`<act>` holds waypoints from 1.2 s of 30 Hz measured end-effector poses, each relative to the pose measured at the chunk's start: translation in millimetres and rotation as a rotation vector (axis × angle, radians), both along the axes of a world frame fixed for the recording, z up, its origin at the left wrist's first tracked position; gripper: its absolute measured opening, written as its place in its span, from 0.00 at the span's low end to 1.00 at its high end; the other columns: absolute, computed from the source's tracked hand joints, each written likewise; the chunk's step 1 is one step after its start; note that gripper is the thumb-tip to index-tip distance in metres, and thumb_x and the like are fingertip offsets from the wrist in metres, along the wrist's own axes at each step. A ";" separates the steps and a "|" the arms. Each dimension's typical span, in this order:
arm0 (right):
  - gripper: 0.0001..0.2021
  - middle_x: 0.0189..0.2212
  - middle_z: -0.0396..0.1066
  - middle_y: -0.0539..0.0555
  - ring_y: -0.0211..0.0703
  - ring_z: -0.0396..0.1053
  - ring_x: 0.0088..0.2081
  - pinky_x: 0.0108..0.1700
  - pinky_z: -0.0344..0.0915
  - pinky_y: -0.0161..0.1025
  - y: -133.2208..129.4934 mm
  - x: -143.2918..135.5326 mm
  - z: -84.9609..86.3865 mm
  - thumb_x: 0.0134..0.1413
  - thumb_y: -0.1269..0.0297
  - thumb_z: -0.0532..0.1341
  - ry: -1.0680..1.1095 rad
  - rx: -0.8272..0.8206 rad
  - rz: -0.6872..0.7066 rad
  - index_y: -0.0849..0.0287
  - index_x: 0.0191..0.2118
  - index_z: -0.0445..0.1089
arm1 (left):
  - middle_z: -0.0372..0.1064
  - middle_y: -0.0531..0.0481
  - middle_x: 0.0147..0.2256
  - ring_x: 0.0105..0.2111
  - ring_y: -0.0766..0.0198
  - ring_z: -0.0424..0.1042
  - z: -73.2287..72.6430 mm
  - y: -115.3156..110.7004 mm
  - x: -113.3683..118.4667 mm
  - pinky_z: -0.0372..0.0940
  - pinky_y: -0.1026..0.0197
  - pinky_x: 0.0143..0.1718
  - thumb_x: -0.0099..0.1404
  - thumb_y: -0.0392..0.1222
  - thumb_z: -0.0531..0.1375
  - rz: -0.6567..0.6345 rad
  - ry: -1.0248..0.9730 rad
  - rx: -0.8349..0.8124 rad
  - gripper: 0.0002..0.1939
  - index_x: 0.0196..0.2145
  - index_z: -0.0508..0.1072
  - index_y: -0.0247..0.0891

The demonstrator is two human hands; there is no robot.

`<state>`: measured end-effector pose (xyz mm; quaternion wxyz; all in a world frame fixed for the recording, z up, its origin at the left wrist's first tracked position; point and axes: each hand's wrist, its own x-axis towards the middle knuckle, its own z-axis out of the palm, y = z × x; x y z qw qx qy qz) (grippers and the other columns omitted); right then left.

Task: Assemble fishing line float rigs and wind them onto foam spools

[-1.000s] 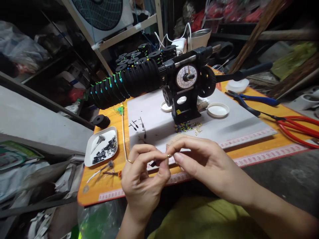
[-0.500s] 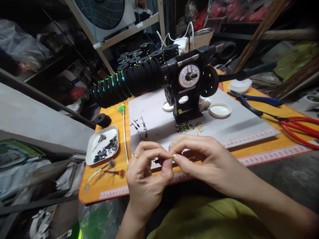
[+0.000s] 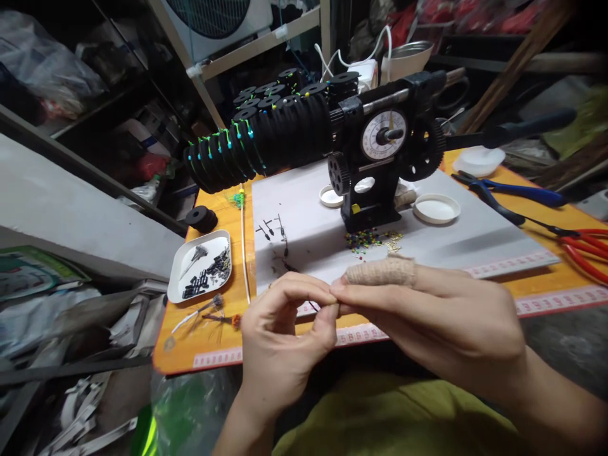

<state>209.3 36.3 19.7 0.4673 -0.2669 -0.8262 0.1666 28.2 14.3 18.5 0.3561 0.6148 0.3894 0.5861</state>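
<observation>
My left hand has its thumb and index finger pinched together, and a thin dark piece shows just behind the pinch. Against those fingertips rest the fingertips of my right hand, which is turned palm down with its fingers pressed together; one finger wears a beige wrap. What lies between the fingertips is too small to name. Just beyond the hands, colored beads and small gold pieces lie on a white board. Several small black parts lie at its left.
A black geared machine with a dial stands behind the hands, with a row of black spools on its left. A white tray of black parts sits left. Blue-handled pliers and a red-handled tool lie right.
My right hand has turned over from a pinch to palm down, its wrapped finger now showing. The small light piece at the fingertips is now hidden. The view has shifted slightly.
</observation>
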 end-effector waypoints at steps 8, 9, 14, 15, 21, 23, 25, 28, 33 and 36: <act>0.11 0.35 0.78 0.54 0.40 0.77 0.37 0.40 0.73 0.33 1.7 -27.0 -7.7 0.62 0.78 0.59 -0.027 -0.018 0.042 0.57 0.44 0.73 | 0.74 0.49 0.32 0.34 0.65 0.74 -10.3 -10.3 -28.5 0.72 0.65 0.35 0.59 0.22 0.63 0.033 0.047 0.061 0.12 0.34 0.76 0.38; 0.11 0.34 0.77 0.54 0.40 0.77 0.36 0.39 0.73 0.33 1.8 -30.0 -8.4 0.62 0.78 0.59 -0.023 -0.054 0.057 0.56 0.44 0.72 | 0.74 0.49 0.32 0.34 0.65 0.74 -11.8 -11.5 -32.1 0.72 0.65 0.35 0.60 0.22 0.63 0.019 0.039 0.057 0.12 0.34 0.75 0.38; 0.13 0.36 0.75 0.53 0.39 0.75 0.37 0.37 0.71 0.34 0.0 -42.6 -11.3 0.59 0.79 0.60 -0.041 -0.167 0.094 0.56 0.45 0.69 | 0.75 0.51 0.32 0.35 0.64 0.77 -20.9 -15.1 -47.6 0.75 0.56 0.45 0.61 0.23 0.64 0.032 -0.032 0.035 0.14 0.38 0.72 0.40; 0.12 0.36 0.74 0.53 0.39 0.74 0.36 0.36 0.71 0.34 -0.4 -45.3 -12.3 0.58 0.79 0.61 -0.053 -0.175 0.090 0.56 0.45 0.69 | 0.76 0.52 0.33 0.35 0.64 0.78 -23.7 -15.5 -50.9 0.74 0.52 0.49 0.61 0.23 0.64 0.060 -0.002 0.049 0.15 0.39 0.73 0.41; 0.08 0.31 0.68 0.51 0.36 0.68 0.28 0.27 0.65 0.34 -1.2 -63.6 -20.5 0.56 0.77 0.61 -0.076 -0.262 0.030 0.57 0.37 0.66 | 0.82 0.47 0.42 0.44 0.57 0.81 -42.1 -19.3 -72.1 0.66 0.45 0.59 0.62 0.21 0.62 0.220 0.508 0.419 0.18 0.47 0.75 0.38; 0.07 0.30 0.68 0.51 0.35 0.66 0.27 0.26 0.63 0.34 -1.5 -68.4 -23.2 0.57 0.77 0.61 -0.076 -0.285 0.016 0.57 0.36 0.66 | 0.81 0.45 0.44 0.48 0.55 0.79 -45.6 -21.3 -78.0 0.66 0.45 0.59 0.64 0.24 0.60 0.219 0.628 0.471 0.18 0.50 0.75 0.35; 0.07 0.29 0.67 0.51 0.34 0.64 0.26 0.25 0.62 0.33 -1.5 -71.8 -25.5 0.57 0.76 0.61 -0.077 -0.291 0.010 0.57 0.35 0.66 | 0.81 0.42 0.45 0.50 0.53 0.78 -47.0 -22.9 -82.4 0.64 0.45 0.60 0.67 0.26 0.58 0.211 0.710 0.487 0.16 0.51 0.74 0.33; 0.06 0.29 0.67 0.50 0.33 0.62 0.24 0.24 0.61 0.33 -0.8 -74.8 -28.4 0.58 0.76 0.60 -0.083 -0.295 0.005 0.57 0.35 0.66 | 0.81 0.41 0.43 0.51 0.53 0.77 -47.1 -22.9 -85.8 0.64 0.48 0.58 0.68 0.27 0.57 0.228 0.773 0.485 0.14 0.49 0.75 0.31; 0.06 0.29 0.67 0.50 0.35 0.65 0.27 0.27 0.61 0.34 2.2 -77.3 -31.9 0.58 0.77 0.60 -0.096 -0.310 0.008 0.58 0.36 0.66 | 0.81 0.43 0.38 0.44 0.52 0.77 -48.8 -18.3 -85.0 0.65 0.50 0.50 0.65 0.27 0.61 0.274 0.774 0.459 0.12 0.46 0.76 0.32; 0.06 0.30 0.68 0.51 0.38 0.67 0.29 0.29 0.62 0.37 3.8 -76.8 -33.9 0.58 0.76 0.60 -0.107 -0.316 0.001 0.57 0.36 0.66 | 0.80 0.46 0.36 0.39 0.54 0.73 -48.1 -17.4 -83.6 0.64 0.49 0.47 0.64 0.26 0.63 0.295 0.776 0.413 0.12 0.45 0.76 0.34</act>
